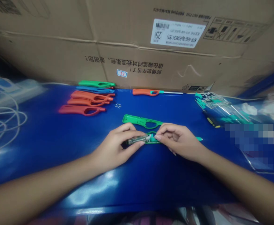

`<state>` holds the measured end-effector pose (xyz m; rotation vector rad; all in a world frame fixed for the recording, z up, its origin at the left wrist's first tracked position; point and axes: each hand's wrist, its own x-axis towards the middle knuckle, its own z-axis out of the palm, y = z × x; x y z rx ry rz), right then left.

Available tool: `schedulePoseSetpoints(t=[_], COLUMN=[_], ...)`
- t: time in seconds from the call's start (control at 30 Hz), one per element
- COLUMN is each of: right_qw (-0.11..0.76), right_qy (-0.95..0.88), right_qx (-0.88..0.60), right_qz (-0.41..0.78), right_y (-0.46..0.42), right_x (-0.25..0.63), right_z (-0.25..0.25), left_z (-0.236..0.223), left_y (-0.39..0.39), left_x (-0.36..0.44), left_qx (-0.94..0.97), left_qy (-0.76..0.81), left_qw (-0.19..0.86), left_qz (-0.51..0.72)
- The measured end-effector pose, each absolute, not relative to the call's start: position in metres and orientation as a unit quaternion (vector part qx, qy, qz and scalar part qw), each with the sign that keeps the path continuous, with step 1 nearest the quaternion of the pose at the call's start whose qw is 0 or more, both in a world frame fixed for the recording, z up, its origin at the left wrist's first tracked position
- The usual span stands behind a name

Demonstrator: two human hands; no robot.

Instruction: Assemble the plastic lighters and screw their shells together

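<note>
My left hand [121, 142] pinches a clear lighter fuel tank [137, 140] between thumb and fingers. A white fitting and a small teal piece [152, 137] show at the tank's right end. There my right hand [180, 140] is closed, thumb against forefinger; whatever it pinches is too small or hidden to name. Beneath both hands lies a green lighter shell half, mostly covered, with a teal tip [199, 138] sticking out to the right. Just beyond them, the other green shell half [137, 120] rests with its inside facing up.
Several closed lighter handles, among them a red one [80, 110], lie at the left back. An orange lighter [143, 92] with a metal rod sits by the cardboard box [127, 31]. Tiny white pieces [117, 106], a screwdriver [212, 120], metal rods [228, 109] and a white cable [17, 106] surround the work.
</note>
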<state>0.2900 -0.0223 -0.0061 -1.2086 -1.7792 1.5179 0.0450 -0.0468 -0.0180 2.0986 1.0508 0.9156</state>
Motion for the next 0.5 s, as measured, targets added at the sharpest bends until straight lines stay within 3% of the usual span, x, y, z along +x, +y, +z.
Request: schedulePoseSetpoints(t=[0.5], right_qw=[0.257], right_qy=[-0.659], right_qx=[-0.438], right_qz=[0.555], right_y=[-0.0221], right_x=[0.2884], right_z=[-0.0059], left_z=[-0.0198], left_y=[-0.047], left_x=[0.0454], left_qx=[0.793], left_qy=[0.394], left_qw=[0.31], left_qz=[0.346])
